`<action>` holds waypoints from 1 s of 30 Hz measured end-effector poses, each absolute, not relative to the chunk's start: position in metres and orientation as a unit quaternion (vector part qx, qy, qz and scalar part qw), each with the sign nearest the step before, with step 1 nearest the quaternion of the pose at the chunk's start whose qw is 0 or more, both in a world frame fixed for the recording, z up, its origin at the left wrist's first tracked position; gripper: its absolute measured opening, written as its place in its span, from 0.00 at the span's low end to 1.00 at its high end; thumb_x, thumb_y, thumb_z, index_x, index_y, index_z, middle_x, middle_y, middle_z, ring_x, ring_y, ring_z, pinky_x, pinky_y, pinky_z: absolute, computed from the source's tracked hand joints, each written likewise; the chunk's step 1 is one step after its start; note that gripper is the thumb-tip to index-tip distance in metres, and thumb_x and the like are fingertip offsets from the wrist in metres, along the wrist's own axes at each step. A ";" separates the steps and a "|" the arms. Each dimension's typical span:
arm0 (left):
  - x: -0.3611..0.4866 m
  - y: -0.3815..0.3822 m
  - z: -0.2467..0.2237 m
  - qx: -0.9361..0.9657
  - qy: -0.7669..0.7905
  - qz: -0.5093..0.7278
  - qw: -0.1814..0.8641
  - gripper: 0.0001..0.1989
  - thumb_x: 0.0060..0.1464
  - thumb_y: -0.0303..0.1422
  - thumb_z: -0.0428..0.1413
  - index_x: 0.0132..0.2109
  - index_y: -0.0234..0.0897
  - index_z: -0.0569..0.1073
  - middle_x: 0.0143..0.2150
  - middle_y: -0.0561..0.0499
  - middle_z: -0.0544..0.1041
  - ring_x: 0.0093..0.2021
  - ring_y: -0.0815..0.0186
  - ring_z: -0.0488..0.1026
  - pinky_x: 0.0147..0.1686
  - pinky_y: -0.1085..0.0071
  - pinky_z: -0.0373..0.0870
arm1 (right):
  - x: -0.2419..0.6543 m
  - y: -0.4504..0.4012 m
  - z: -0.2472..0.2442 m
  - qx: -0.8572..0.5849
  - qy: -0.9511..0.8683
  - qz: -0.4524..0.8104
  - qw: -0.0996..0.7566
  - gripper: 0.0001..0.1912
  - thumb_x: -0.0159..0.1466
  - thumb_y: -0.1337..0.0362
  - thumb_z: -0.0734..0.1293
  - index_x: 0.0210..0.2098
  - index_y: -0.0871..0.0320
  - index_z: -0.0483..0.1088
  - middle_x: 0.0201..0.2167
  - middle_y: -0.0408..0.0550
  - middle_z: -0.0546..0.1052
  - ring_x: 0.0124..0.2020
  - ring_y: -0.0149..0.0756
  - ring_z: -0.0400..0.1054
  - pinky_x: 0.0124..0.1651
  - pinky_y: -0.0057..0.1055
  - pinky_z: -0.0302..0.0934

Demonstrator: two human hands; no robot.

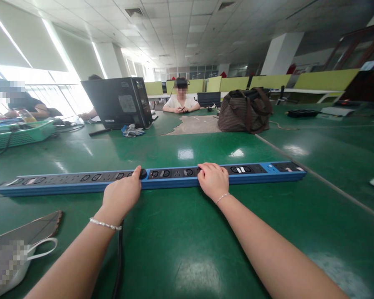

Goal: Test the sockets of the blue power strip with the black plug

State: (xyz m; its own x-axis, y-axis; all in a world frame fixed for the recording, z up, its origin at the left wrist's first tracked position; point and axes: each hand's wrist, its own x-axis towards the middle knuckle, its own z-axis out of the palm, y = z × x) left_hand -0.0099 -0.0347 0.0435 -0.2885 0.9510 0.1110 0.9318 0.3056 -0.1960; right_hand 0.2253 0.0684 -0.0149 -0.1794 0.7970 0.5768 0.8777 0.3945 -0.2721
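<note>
A long blue power strip (174, 182) with a black socket face lies across the green table. My left hand (123, 195) is closed at its middle, the index finger against a round black part (143, 173); whatever lies under the other fingers is hidden. Further right, my right hand (213, 179) rests on the strip with its fingers curled over the socket face, and its fingertips are partly hidden. A black cable (119, 257) runs from below my left wrist toward the near edge.
On the green table (174, 249) stand a black computer case (121, 104), gloves (132, 131), a brown bag (244, 110) and a green basket (21, 135). A phone (34, 228) lies near left. One person (181, 101) sits opposite, another (28, 101) at left.
</note>
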 end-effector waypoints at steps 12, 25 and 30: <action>-0.007 -0.036 0.042 -0.578 -0.811 0.036 0.083 0.28 0.59 0.38 0.35 0.65 0.36 0.50 0.35 0.36 0.79 0.34 0.50 0.76 0.33 0.58 0.69 | 0.226 0.068 -0.014 -0.547 -0.769 -0.062 0.325 0.16 0.62 0.65 0.56 0.42 0.51 0.73 0.45 0.45 0.76 0.49 0.37 0.64 0.49 0.37 0.48; -0.009 -0.028 0.052 -0.555 -0.830 -0.039 0.044 0.26 0.56 0.44 0.40 0.58 0.41 0.64 0.41 0.38 0.78 0.42 0.49 0.74 0.39 0.58 0.67 | 0.225 0.067 -0.014 -0.547 -0.765 -0.055 0.336 0.16 0.62 0.66 0.57 0.42 0.52 0.74 0.45 0.45 0.76 0.49 0.37 0.64 0.50 0.36 0.48; -0.010 -0.030 0.050 -0.554 -0.831 -0.025 0.042 0.27 0.57 0.44 0.39 0.61 0.42 0.60 0.40 0.37 0.78 0.40 0.48 0.75 0.38 0.57 0.67 | 0.225 0.068 -0.014 -0.548 -0.766 -0.056 0.332 0.16 0.62 0.66 0.56 0.42 0.52 0.74 0.45 0.45 0.76 0.49 0.37 0.64 0.50 0.36 0.48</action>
State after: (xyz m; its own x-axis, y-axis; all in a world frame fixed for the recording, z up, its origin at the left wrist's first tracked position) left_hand -0.0098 -0.0301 0.0501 -0.3833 0.9185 0.0974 0.9226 0.3856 -0.0055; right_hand 0.2253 0.0676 -0.0140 -0.1786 0.8016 0.5705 0.8764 0.3932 -0.2781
